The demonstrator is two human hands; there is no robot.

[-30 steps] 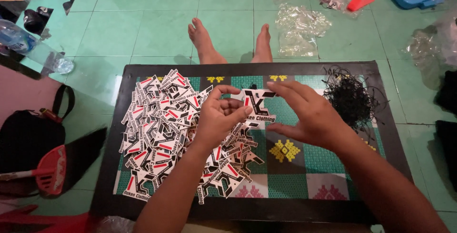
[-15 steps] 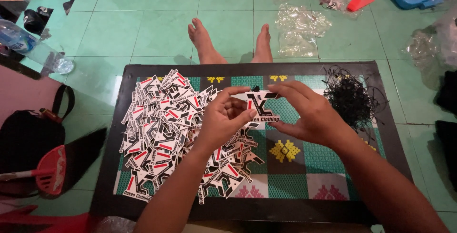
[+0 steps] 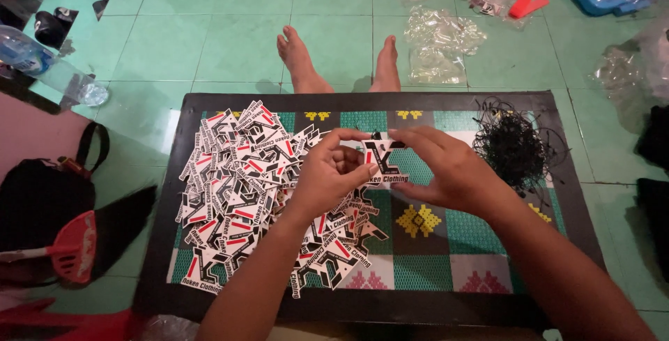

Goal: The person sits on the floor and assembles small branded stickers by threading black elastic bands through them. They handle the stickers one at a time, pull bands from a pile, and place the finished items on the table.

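- Both hands hold one black, white and red cardboard tag (image 3: 382, 162) just above the low table (image 3: 557, 194). It sits a bit lower than a moment ago.
- The left hand (image 3: 331, 173) pinches the tag's left edge; the right hand (image 3: 446, 170) now grips its top with closed fingers.
- The big tag pile (image 3: 244, 187) lies left.
- The black string bundle (image 3: 512, 147) waits far right.

Black-white-red tags (image 3: 244, 194) heaped on table (image 3: 571, 194)

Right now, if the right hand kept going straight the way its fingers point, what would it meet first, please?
The right hand points left, so it would probably meet the left hand first, just past the tag they share; depth is hard to judge.
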